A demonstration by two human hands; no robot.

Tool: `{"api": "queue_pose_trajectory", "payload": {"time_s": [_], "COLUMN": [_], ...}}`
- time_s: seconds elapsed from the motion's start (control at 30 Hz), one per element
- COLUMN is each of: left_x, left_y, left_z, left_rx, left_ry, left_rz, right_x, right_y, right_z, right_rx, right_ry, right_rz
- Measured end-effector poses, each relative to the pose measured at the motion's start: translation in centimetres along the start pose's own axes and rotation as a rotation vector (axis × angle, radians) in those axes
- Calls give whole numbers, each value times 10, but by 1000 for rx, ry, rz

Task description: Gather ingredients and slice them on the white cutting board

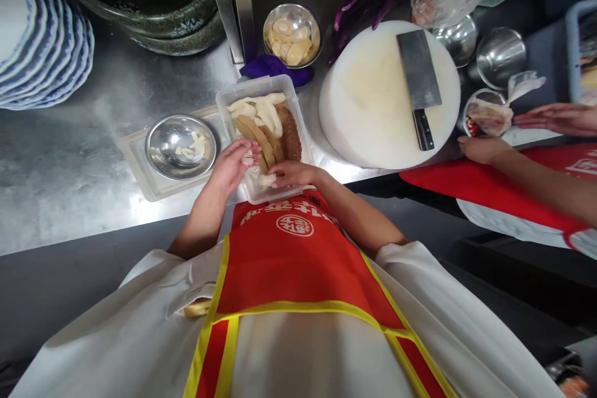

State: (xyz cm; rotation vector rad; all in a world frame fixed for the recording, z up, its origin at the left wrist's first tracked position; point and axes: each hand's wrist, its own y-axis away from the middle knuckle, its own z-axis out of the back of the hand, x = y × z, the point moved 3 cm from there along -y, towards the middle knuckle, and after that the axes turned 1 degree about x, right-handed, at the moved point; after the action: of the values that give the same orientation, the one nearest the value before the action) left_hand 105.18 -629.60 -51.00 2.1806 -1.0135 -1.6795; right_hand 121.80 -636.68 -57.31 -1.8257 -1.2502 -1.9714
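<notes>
A clear plastic tub (295, 96) in front of me holds pale white strips (268, 113), tan flat pieces (254, 132) and a brown textured piece (290, 132). At the tub's near left side, the curled fingers of my left hand (236, 161) are round a small pale piece (249, 158). My right hand (295, 174) reaches over the near right edge, its fingers closed by another whitish piece low in the tub; what they grip is too small to tell. Left of the tub, a steel bowl (165, 149) with a few pale bits stands on a flat tray (140, 165).
A cleaver (420, 68) lies on a round white chopping block (354, 93). Behind the tub are a purple cloth (268, 68) and a bowl of slices (291, 34). Stacked plates (69, 62) stand far left. Another person's hands (485, 149) work at right near a small bowl (485, 96).
</notes>
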Motion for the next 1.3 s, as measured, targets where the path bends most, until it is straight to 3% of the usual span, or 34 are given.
{"api": "queue_pose_trajectory", "payload": {"time_s": [0.1, 0.23, 0.33, 0.4, 0.5, 0.63, 0.73, 0.93, 1.07, 1.2, 1.3], "left_x": [0, 6, 10, 11, 15, 20, 17, 11, 2, -10, -9], "left_y": [2, 3, 8, 12, 12, 0, -10, -17, -29, -56, -89], "left_z": [3, 2, -4, -12, -28, -44, -48, -60, -99, -167, -215], "left_rx": [43, 218, 357, 398, 444, 453, 391, 441, 368, 437, 525], "left_ry": [-185, -742, -1123, -1240, -1225, -955, -895, -906, -930, -1073, -1405], "left_rz": [7, -14, -83, -132, -165, -70, -71, 93, 75, -169, -353], "right_x": [9, 18, 23, 28, 34, 36, 31, 10, -19, -57, -84], "right_y": [22, 34, 40, 46, 55, 66, 77, 116, 172, 245, 286], "right_z": [8, 10, 14, 18, 26, 38, 49, 79, 126, 180, 206], "right_rx": [-100, -172, -228, -245, -235, -299, -392, -644, -1007, -1417, -1522], "right_ry": [-122, -124, -196, -283, -415, -529, -526, -353, -179, 217, 473], "right_rz": [-65, -203, -185, -127, -42, 21, 39, -10, -52, -150, -238]}}
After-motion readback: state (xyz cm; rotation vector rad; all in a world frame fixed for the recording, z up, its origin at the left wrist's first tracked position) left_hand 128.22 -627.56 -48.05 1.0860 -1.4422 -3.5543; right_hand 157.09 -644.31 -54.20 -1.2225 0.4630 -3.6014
